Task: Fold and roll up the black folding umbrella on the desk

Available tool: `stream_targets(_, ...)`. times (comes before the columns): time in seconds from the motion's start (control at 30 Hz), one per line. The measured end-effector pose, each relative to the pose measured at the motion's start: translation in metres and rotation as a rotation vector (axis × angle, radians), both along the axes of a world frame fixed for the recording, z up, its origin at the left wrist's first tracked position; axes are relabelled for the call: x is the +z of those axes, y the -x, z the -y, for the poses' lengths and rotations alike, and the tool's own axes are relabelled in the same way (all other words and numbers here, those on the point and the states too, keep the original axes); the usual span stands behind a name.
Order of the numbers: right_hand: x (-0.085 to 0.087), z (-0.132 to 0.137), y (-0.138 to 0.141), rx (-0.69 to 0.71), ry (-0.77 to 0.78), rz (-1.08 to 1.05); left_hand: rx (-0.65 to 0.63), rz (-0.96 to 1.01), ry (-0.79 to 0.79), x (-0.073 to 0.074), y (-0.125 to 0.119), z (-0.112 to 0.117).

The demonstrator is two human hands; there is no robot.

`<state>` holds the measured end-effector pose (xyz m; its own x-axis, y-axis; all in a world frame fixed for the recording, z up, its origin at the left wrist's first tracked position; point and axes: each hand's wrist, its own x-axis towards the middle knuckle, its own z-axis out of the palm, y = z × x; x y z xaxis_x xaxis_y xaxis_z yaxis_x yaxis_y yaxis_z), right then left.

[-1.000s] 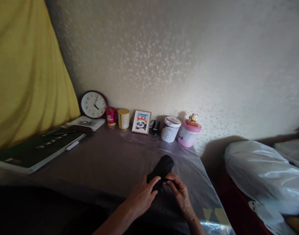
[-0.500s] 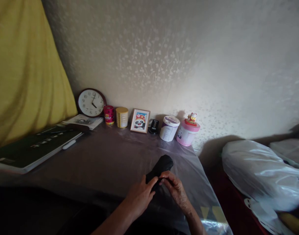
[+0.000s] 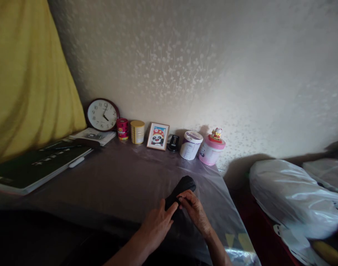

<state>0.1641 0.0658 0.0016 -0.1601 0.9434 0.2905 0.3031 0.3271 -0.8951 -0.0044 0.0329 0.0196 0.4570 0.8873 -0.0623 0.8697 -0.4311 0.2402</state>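
Note:
A black fabric bundle that looks like a folded umbrella (image 3: 184, 183) lies slantwise near the front of the table, its wider end pointing away from me. My left hand (image 3: 159, 221) grips its near part, thumb and index finger pressed along the cloth. Over the middle of the bundle, my right hand (image 3: 194, 209) has thumb and fingertips pinched together at its right side. A small piece of the dark fabric seems to be between them, but it is too dark to make out. The near end is hidden by my left hand and shadow.
Along the wall stand a clock (image 3: 102, 115), a red can (image 3: 122, 129), a yellow-lidded can (image 3: 137, 132), a picture frame (image 3: 158, 136), a white tub (image 3: 191, 146) and a pink tub (image 3: 211, 152). A green book (image 3: 41, 164) lies left; plastic bags (image 3: 287, 192) lie right.
My right hand's pinched fingers have shifted slightly left and up across the bundle. The left hand keeps its hold. The view has moved a little.

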Motion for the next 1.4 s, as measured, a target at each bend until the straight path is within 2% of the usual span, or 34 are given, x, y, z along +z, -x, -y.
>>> stream_targets(0.13, -0.004, -0.005, 0.004, -0.080, 0.026, 0.067, 0.033, -0.015, 0.005, -0.002, -0.002, 0.000)
stream_targets(0.23, -0.003, -0.006, 0.007, -0.145, -0.096, 0.188, 0.044, -0.003, 0.024, 0.001, -0.002, 0.000)
stream_targets(0.3, 0.000, -0.005, 0.010, -0.132, -0.187, 0.288, 0.053, 0.003, 0.028, 0.002, -0.002, 0.000)
stream_targets(0.4, 0.005, -0.004, 0.011, -0.091, -0.220, 0.360, 0.082, 0.036, 0.025, 0.001, 0.000, 0.000)
stream_targets(0.5, 0.006, -0.007, 0.005, -0.103, -0.205, 0.283, 0.138, 0.092, 0.029, -0.004, 0.003, 0.001)
stream_targets(0.63, 0.007, -0.006, -0.003, -0.241, -0.269, 0.158, 0.161, 0.127, 0.049, -0.009, 0.010, 0.004)
stream_targets(0.7, 0.007, -0.001, 0.000, -0.201, -0.358, 0.220, 0.149, 0.120, 0.061, -0.009, 0.013, 0.006)
stream_targets(0.77, 0.007, 0.003, 0.007, -0.074, -0.415, 0.341, 0.142, 0.108, 0.074, -0.008, 0.016, 0.007)
stream_targets(0.87, 0.001, 0.003, 0.015, 0.032, -0.420, 0.419, 0.145, 0.103, 0.092, -0.007, 0.018, 0.008)
stream_targets(0.93, -0.005, -0.003, 0.012, -0.058, -0.402, 0.326, 0.140, 0.106, 0.093, -0.007, 0.021, 0.009)
stream_targets(1.03, -0.013, -0.012, -0.002, -0.269, -0.310, 0.132, 0.140, 0.112, 0.101, -0.010, 0.026, 0.011)
stream_targets(1.13, -0.012, -0.017, -0.010, -0.340, -0.242, 0.062, 0.156, 0.097, 0.133, -0.010, 0.032, 0.013)
stream_targets(1.27, 0.001, -0.016, 0.002, -0.236, -0.323, 0.166, 0.152, 0.106, 0.130, -0.008, 0.036, 0.014)
stream_targets(1.4, 0.011, -0.019, 0.024, -0.027, -0.374, 0.295, 0.126, 0.131, 0.078, -0.006, 0.034, 0.015)
